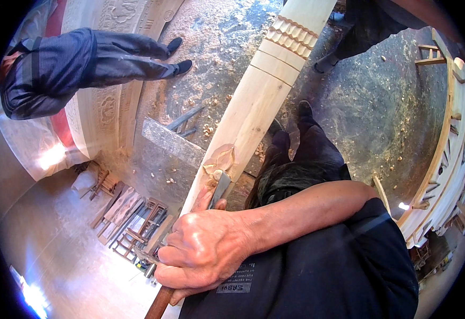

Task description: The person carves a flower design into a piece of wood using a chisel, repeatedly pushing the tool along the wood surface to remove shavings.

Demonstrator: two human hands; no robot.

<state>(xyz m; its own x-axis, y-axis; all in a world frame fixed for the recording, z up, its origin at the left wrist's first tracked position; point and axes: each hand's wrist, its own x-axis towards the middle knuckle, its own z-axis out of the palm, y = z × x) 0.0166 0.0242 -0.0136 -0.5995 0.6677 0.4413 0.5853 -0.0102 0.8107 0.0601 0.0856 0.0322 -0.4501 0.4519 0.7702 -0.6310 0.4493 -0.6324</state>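
Observation:
A long pale wooden beam [267, 98] runs from the far middle down toward me. Leaf-like relief [223, 158] is carved into its near part, and rows of scalloped ridges cross its far part. My right hand [206, 244] is closed around the wooden handle of a carving chisel [223, 187], whose handle end sticks out at the lower left. Past it, the fingers of my left hand [205, 200] close about the metal blade; the rest of that hand is hidden behind the right. The chisel's tip lies at the carved leaves.
A person [91, 61] stands at the left beside large carved panels [107, 109]. Another person's dark-clothed legs [368, 26] are beyond the beam. A low wooden bench [171, 142] stands left of it. Shavings litter the floor [371, 106]; more timber [440, 175] stands at right.

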